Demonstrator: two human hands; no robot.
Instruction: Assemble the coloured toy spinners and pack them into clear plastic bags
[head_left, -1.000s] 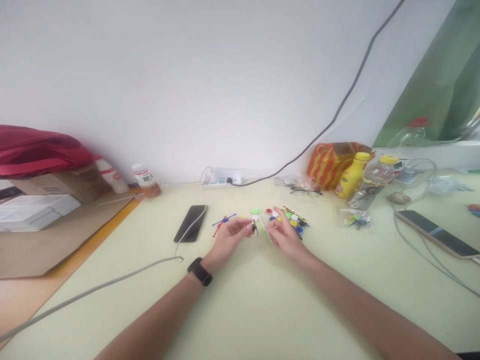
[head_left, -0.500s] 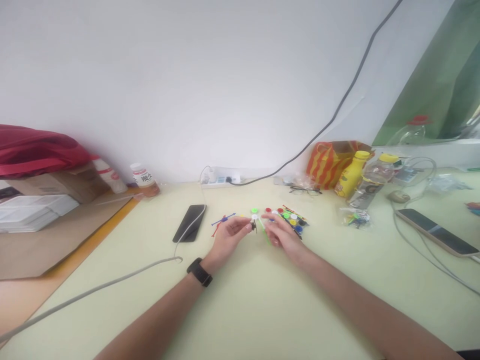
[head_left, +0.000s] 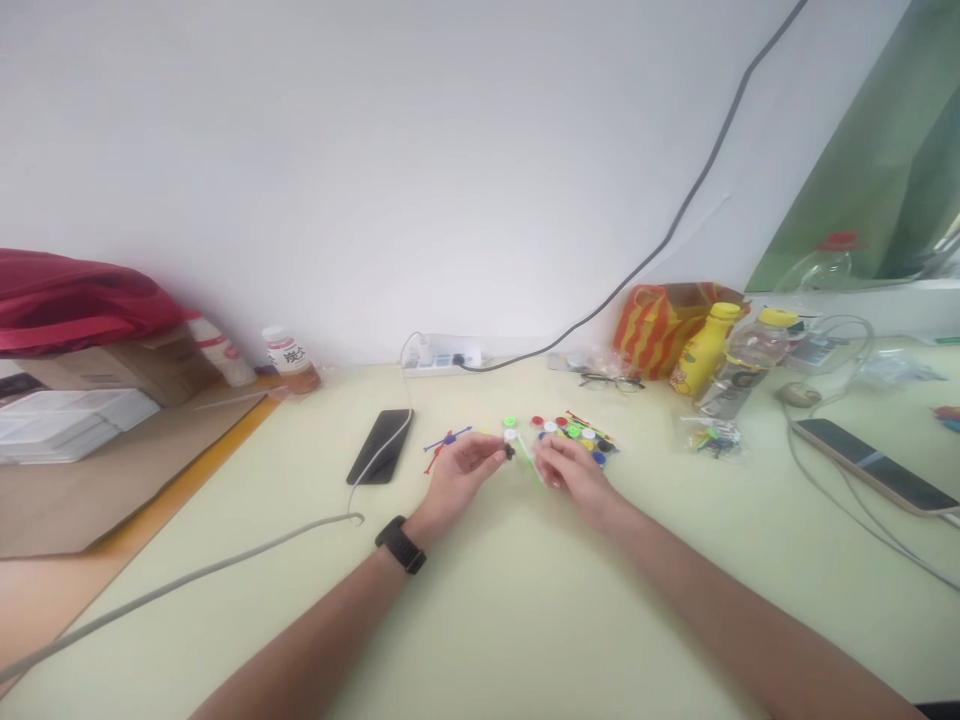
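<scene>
My left hand point(head_left: 459, 470) rests on the pale yellow table point(head_left: 525, 620) and pinches a small dark toy piece point(head_left: 510, 452) between thumb and forefinger. My right hand point(head_left: 571, 468) sits just to its right, fingers curled round a thin green stick point(head_left: 529, 462) that points toward the dark piece. Behind the hands lies a heap of small coloured round pieces and sticks point(head_left: 574, 434). A blue and red stick figure point(head_left: 445, 442) lies left of the heap. A black watch point(head_left: 400, 544) is on my left wrist.
A black phone point(head_left: 380, 446) on a white cable lies left of the hands. A power strip point(head_left: 444, 358) sits at the wall. Glasses point(head_left: 609, 381), a striped bag point(head_left: 660, 326), a yellow bottle point(head_left: 703, 350) and another phone point(head_left: 870, 466) are to the right. Boxes point(head_left: 97, 380) stand far left.
My right hand has drawn in toward the left hand and its fingers have curled more tightly round the green stick. The left hand has hardly moved.
</scene>
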